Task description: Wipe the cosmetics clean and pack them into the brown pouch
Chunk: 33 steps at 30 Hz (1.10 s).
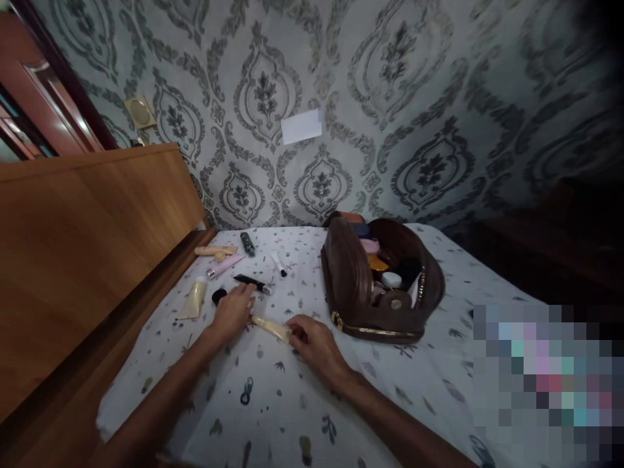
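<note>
Tube (271, 327) lies on bed (273, 396) between both hands. Right hand (314, 343) pinches its near end, fingers closed on it. Left hand (233, 312) rests loosely open at far end, fingertips touching. Brown bag (355, 292) open just right.

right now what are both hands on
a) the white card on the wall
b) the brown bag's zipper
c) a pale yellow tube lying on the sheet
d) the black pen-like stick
c: the left hand and the right hand each meet one end of the pale yellow tube lying on the sheet, while the brown bag sits open and untouched to the right.
</note>
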### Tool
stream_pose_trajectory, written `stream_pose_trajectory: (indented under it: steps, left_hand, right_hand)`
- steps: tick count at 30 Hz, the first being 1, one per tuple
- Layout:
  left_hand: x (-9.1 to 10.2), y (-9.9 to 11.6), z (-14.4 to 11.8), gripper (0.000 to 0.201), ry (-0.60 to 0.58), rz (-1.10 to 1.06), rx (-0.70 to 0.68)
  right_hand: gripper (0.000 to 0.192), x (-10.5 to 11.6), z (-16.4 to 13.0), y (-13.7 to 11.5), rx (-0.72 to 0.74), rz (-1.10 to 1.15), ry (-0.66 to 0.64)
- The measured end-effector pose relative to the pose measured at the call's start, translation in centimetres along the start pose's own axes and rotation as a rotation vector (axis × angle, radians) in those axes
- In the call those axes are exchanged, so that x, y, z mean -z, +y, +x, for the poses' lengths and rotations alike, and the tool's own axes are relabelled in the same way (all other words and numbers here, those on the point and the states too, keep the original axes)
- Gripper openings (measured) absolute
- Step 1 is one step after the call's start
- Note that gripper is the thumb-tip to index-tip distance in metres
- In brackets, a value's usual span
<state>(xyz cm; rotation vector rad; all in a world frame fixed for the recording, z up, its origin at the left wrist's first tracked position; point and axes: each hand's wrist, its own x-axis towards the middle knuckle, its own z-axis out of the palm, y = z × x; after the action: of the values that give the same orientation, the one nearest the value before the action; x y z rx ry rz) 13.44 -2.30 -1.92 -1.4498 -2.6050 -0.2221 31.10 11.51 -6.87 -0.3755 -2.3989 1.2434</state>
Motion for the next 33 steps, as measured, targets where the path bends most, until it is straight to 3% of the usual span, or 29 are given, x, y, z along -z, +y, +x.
stream_pose_trajectory:
  steps: [5, 11, 22, 29, 33]
  left_hand:
    - [0.5, 0.6, 2.4, 0.049, -0.03, 0.091, -0.07]
    - [0.5, 0.9, 3.7, 0.044, -0.16, 0.192, -0.097]
    - [-1.1, -2.4, 5.0, 0.042, -0.188, -0.026, -0.098]
    - [1.4, -4.8, 7.6, 0.051, -0.159, -0.186, -0.157]
    - [3.3, -6.1, 10.6, 0.037, -0.075, -0.198, -0.047]
  right_hand:
    - [0.02, 0.1, -0.3, -0.2, 0.022, -0.05, -0.01]
    - [0.016, 0.1, -0.6, -0.2, 0.045, -0.071, 0.014]
    - [0.016, -0.7, -0.3, 0.6, 0.061, -0.071, 0.027]
    - [0.017, -0.1, -0.1, 0.5, 0.019, 0.009, 0.052]
    - [0.02, 0.0, 0.0, 0.5, 0.0, 0.024, 0.018]
